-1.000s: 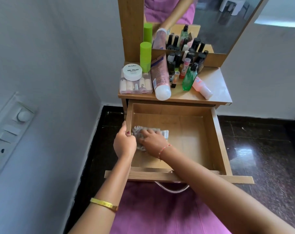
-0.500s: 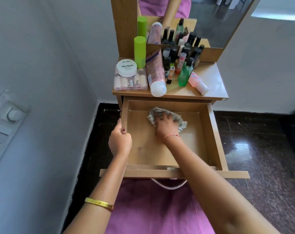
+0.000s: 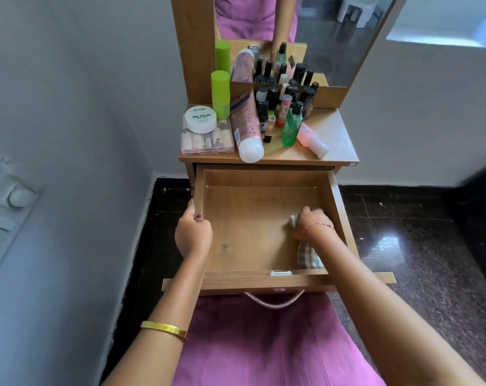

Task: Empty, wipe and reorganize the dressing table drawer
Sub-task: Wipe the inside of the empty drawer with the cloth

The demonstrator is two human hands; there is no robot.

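Drawer [image 3: 253, 232] space is seen pulled fully out from under the worktop [image 3: 333, 135], its wooden floor bare apart from a cloth [image 3: 308, 257] at the right side. The cloth is pressed down by the right hand [image 3: 310, 222] near the drawer's right wall; part of the checked fabric is visible below the wrist, toward the front right corner, and a small fold is seen at the fingers [image 3: 306, 211]. The right hand is blurred, so it cannot be told whether the cloth is grasped by curled fingers or pushed flat. The left wall of the drawer is gripped by the left hand [image 3: 193, 235], the thumb being hooked over the rim and the remaining fingers being wrapped round the outside. A gold bangle [image 3: 164, 328] is worn on the left forearm and a thin red thread [image 3: 319, 225] on the right wrist.

On the worktop, a clear case [image 3: 207, 140] of pale items is laid at the left, with a white nail polish jar [image 3: 201, 118] set on top of it. A green cylinder [image 3: 220, 94] is stood upright just behind the jar. A large pink tube [image 3: 246, 126] is laid beside the case, its white cap pointed toward the drawer. A cluster of small dark-capped bottles [image 3: 286, 98] is crowded against the mirror [image 3: 333, 37], with a green bottle [image 3: 291, 126] upright in front and a pink bottle [image 3: 311, 139] lying on its side just beside it.
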